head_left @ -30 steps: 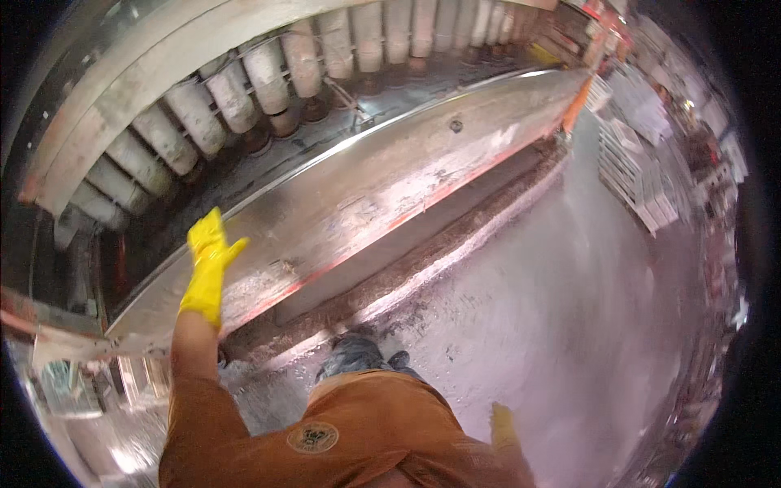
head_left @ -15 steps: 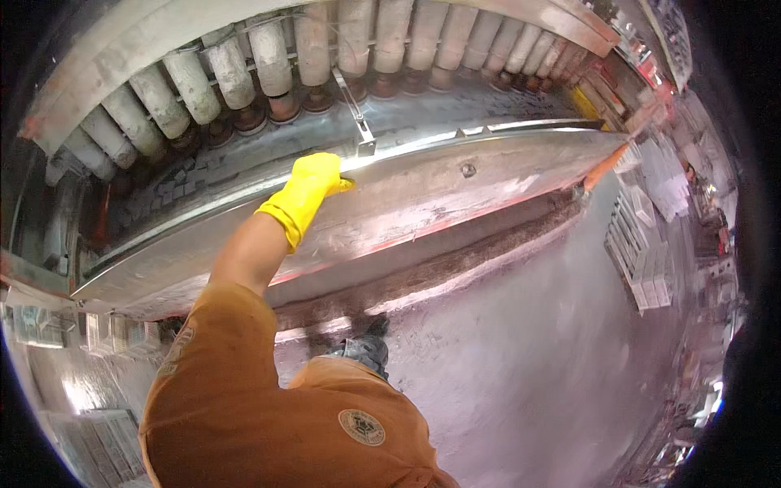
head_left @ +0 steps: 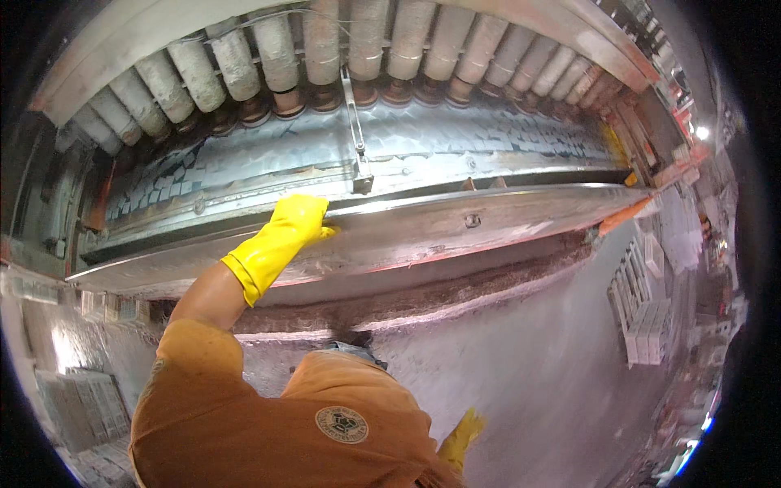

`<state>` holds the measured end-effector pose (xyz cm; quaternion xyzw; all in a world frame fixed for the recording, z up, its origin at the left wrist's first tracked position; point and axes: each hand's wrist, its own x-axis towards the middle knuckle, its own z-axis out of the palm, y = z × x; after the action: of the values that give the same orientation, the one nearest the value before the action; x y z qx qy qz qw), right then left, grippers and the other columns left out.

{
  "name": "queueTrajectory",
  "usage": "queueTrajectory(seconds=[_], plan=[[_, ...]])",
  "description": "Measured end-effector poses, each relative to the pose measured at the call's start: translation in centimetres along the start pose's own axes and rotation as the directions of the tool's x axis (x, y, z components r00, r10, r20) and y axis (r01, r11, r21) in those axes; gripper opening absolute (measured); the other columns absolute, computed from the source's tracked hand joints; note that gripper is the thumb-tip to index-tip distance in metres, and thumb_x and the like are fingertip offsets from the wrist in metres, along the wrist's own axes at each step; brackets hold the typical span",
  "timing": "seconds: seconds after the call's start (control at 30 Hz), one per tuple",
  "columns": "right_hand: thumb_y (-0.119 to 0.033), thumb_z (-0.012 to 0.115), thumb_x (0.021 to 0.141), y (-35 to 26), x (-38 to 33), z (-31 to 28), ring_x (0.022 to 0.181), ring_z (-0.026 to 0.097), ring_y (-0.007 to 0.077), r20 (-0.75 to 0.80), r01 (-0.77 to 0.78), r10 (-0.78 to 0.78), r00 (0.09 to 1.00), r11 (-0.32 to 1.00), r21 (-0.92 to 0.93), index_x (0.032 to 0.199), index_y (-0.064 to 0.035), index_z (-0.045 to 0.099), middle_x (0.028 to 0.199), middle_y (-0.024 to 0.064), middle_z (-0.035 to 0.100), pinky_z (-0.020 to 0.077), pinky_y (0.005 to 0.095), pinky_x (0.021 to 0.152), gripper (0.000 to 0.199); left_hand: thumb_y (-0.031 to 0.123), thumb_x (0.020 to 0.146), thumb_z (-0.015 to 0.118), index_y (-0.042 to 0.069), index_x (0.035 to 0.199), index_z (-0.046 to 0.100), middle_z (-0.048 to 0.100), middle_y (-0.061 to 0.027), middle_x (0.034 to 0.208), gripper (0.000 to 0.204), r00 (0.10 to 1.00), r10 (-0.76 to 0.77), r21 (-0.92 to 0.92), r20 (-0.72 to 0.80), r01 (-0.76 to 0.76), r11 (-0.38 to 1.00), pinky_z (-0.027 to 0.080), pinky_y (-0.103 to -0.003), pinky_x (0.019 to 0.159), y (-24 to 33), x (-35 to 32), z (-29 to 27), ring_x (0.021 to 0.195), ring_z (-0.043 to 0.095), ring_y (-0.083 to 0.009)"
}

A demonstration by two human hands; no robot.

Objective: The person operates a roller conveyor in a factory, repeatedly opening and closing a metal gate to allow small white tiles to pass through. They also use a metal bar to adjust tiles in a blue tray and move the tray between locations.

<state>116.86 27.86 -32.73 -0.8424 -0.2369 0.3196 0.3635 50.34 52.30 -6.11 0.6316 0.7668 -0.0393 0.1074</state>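
Left hand (head_left: 294,228) in yellow glove laid flat, fingers spread, on far edge of long metal tray (head_left: 423,232), nothing gripped, right hand (head_left: 460,437) gloved, lowered by the floor, grip cannot be told, row of rollers (head_left: 325,41) mounted above tray.

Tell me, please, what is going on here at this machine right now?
A person in an orange shirt is leaning toward a long industrial machine. Their left hand, in a yellow rubber glove, rests on the upper edge of the long metal panel along the machine's front. Above it runs a row of pale cylindrical rollers. The right hand, also gloved in yellow, hangs low by the person's side, holding nothing visible.
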Motion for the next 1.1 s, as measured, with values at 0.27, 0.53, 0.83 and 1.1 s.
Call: queueTrajectory(seconds=[0.27, 0.53, 0.83, 1.1], plan=[[-0.016, 0.067, 0.101, -31.4, 1.2, 15.8, 0.153, 0.035, 0.0318, 0.519, 0.578, -0.567, 0.640, 0.800, 0.160, 0.162, 0.0002, 0.028, 0.165, 0.0247, 0.033, 0.0311, 0.0403, 0.123, 0.074, 0.050, 0.080, 0.082, 0.012, 0.116, 0.072, 0.074, -0.0174, 0.111, 0.053, 0.987, -0.119, -0.067, 0.108, 0.126, 0.990, 0.055, -0.048, 0.090, 0.7, 0.2, -0.1, 0.108, 0.070, -0.0375], [-0.019, 0.074, 0.096, -51.7, -3.1, 28.5, 0.149, 0.040, 0.0368, 0.431, 0.891, -0.857, -0.280, -0.066, 0.449, 0.155, 0.0006, 0.041, 0.160, 0.0226, 0.042, 0.0273, 0.0440, 0.124, 0.071, 0.054, 0.074, 0.085, 0.016, 0.120, 0.073, 0.075, -0.0132, 0.114, 0.062, 0.929, -0.304, -0.109, 0.210, 0.332, 0.937, 0.055, -0.046, 0.090, 1.6, 0.4, -0.9, 0.110, 0.070, -0.0351], [-0.061, 0.073, 0.086, -58.7, -8.4, 38.7, 0.100, 0.069, 0.0422, 0.903, 0.868, -0.063, -0.424, -0.313, 0.386, 0.113, -0.0056, 0.075, 0.106, 0.0238, 0.074, 0.0534, 0.0470, 0.087, 0.062, 0.045, 0.065, 0.089, 0.003, 0.137, 0.061, 0.065, -0.0204, 0.130, 0.088, 0.784, -0.574, -0.125, -0.237, 0.561, 0.818, 0.042, -0.047, 0.112, 5.3, -0.4, 1.7, 0.128, 0.057, -0.0388], [-0.066, 0.074, 0.083, -59.1, -9.2, 38.4, 0.098, 0.069, 0.0435, 0.905, 0.873, -0.062, -0.421, -0.298, 0.386, 0.107, -0.0018, 0.077, 0.103, 0.0249, 0.074, 0.0520, 0.0474, 0.084, 0.068, 0.053, 0.086, 0.073, 0.002, 0.161, 0.027, 0.033, -0.0260, 0.163, 0.102, 0.817, -0.437, -0.039, -0.376, 0.457, 0.888, 0.020, -0.049, 0.127, 12.0, -5.1, 4.3, 0.152, 0.031, -0.0419]])
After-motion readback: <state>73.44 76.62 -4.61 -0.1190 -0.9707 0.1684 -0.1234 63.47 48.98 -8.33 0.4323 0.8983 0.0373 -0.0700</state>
